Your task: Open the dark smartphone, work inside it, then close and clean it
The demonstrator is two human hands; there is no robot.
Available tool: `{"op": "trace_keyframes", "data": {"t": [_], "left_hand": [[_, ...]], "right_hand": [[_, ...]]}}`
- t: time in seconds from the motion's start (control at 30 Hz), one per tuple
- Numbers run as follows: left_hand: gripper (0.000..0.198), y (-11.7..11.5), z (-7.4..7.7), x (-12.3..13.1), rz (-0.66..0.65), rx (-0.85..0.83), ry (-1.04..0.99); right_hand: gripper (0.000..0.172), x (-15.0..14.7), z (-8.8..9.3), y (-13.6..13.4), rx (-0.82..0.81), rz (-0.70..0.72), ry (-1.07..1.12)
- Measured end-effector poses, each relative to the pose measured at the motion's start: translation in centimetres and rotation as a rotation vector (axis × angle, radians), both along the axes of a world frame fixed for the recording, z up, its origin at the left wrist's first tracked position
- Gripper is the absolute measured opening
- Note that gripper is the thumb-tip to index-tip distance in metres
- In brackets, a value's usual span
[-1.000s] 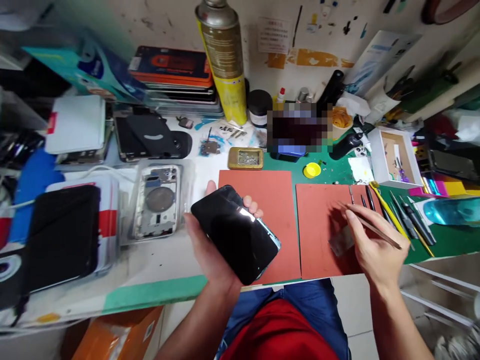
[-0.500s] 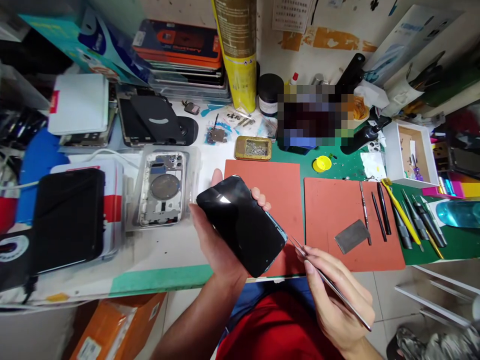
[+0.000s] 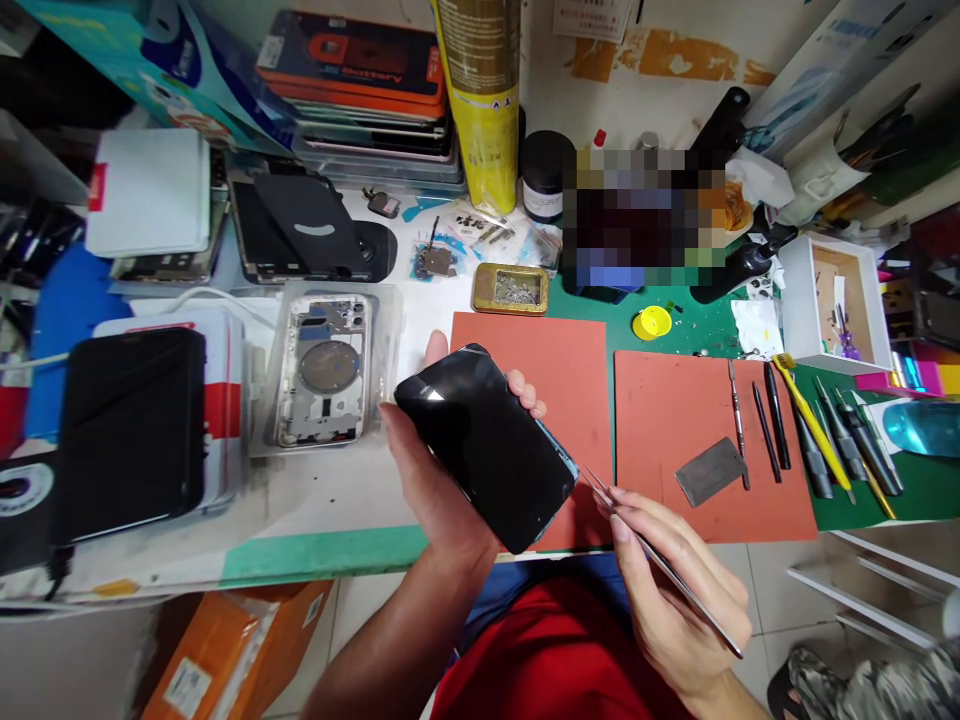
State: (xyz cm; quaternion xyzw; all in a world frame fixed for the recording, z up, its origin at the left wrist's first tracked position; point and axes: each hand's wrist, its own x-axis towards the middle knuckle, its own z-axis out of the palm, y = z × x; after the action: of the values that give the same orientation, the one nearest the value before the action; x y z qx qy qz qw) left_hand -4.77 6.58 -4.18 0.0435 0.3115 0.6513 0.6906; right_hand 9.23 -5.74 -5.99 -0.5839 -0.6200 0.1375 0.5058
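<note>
A black smartphone lies tilted in my left hand, whose fingers wrap round its far edge while the thumb side supports the near edge. A light bluish strip shows along the phone's right side. My right hand pinches a pair of metal tweezers. Their thin tips point at the phone's lower right corner and look a little apart from it. Beneath the phone lies an orange-red mat.
A second red mat carries a grey rectangular piece and slim tools. Several pens and a yellow brush lie at the right. Left stand an open phone housing and another black phone. A yellow can rises behind.
The view has shifted slightly, so the background sits a little differently. Both hands keep their hold on the phone and tweezers, with almost no movement.
</note>
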Motion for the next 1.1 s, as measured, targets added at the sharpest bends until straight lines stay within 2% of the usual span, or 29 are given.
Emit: {"op": "trace_keyframes", "data": {"t": [0.6, 0.73, 0.83, 1.1], "left_hand": [[0.061, 0.1, -0.6, -0.2, -0.028, -0.005, 0.022], [0.063, 0.1, -0.7, -0.2, -0.023, -0.050, 0.044], [0.061, 0.2, -0.7, -0.2, -0.013, -0.061, 0.065], [0.065, 0.1, -0.6, -0.2, -0.014, -0.083, 0.074]], "right_hand": [[0.044, 0.3, -1.1, -0.1, -0.005, 0.028, -0.007], [0.047, 0.3, -0.7, 0.2, -0.007, -0.030, -0.040], [0.042, 0.4, -0.2, 0.4, -0.028, -0.065, -0.043], [0.038, 0.5, -0.1, 0.2, -0.066, -0.011, -0.006]]}}
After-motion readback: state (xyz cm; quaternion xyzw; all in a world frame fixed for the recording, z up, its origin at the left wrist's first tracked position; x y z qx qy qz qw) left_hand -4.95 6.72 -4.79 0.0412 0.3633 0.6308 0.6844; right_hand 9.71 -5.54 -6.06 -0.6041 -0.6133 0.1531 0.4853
